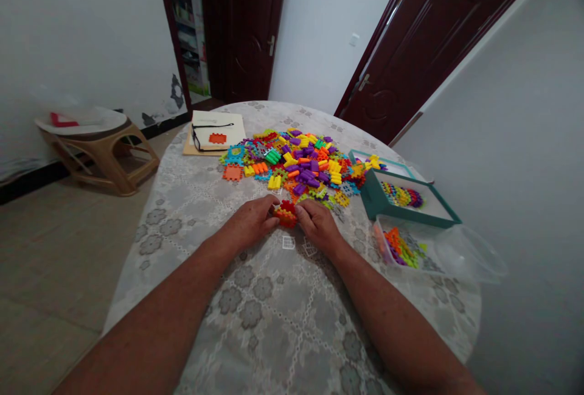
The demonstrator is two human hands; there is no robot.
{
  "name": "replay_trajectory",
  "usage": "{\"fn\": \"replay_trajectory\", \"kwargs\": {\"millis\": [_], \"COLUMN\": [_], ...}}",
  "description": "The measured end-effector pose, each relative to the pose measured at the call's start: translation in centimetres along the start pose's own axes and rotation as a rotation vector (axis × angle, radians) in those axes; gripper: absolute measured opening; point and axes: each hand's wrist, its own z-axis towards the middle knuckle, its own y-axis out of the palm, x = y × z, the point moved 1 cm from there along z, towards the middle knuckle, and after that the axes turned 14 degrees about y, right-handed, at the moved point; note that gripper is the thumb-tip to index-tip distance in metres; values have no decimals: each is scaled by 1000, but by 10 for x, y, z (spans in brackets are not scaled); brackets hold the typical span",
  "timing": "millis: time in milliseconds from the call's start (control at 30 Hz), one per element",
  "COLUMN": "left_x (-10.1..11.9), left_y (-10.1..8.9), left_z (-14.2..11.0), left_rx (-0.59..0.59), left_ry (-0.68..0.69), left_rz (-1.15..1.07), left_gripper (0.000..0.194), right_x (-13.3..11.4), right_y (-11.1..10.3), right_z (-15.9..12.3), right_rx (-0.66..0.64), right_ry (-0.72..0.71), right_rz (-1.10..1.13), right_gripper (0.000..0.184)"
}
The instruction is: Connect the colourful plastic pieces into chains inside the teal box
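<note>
My left hand [250,221] and my right hand [317,223] meet over a small red and orange block cluster [286,213] near the middle of the round table [255,316]. Both hands pinch it from either side, fingers curled around it. Just beyond lies a wide pile of colourful plastic interlocking blocks [298,164]. Two small white square pieces [288,241] lie on the cloth just below my hands.
A teal box [378,200] with a string of coloured blocks and a clear plastic tub [410,249] with more pieces stand at the right. A book with glasses and an orange block [214,133] lies at the far left. A plastic stool [104,151] stands on the floor.
</note>
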Motion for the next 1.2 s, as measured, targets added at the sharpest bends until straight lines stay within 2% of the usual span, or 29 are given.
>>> {"fn": "replay_trajectory", "kwargs": {"millis": [167, 333, 433, 533, 733, 800, 867, 933, 1000, 1100, 1200], "left_x": [-1, 1, 0, -2, 5, 8, 8, 7, 5, 2, -1], "left_y": [1, -1, -1, 0, -2, -4, -5, -5, -4, -4, -3], "left_z": [0, 1, 0, 0, 0, 1, 1, 1, 0, -1, -1], "left_rx": [33, -2, 7, 11, -23, -39, -46, -53, -60, -73, -82], "left_ry": [26, 34, 8, 41, 105, 79, 46, 20, 10, 10, 2], "left_rz": [-3, -1, -23, -61, -98, -90, -75, -66, -70, -79, -102], "left_gripper": [43, 20, 29, 41, 20, 16, 14, 14, 17, 18, 18], "right_x": [-2, -10, -11, -8, -5, -2, 9, 26, 47, 73, 85], "right_y": [0, -1, -1, -1, -1, -3, -7, -11, -14, -14, -12], "right_z": [-3, -7, -7, -7, -9, -6, 1, 9, 16, 23, 26], "right_rx": [-36, -119, -156, -175, -186, -107, 82, 295, 416, 424, 388], "right_ry": [-11, -52, -39, -48, -61, -26, 49, 91, 79, 77, 123], "right_rz": [31, 66, 70, 103, 185, 193, 157, 34, -133, -315, -400], "right_gripper": [37, 36, 37, 36, 30, 28, 24, 23, 27, 31, 33]}}
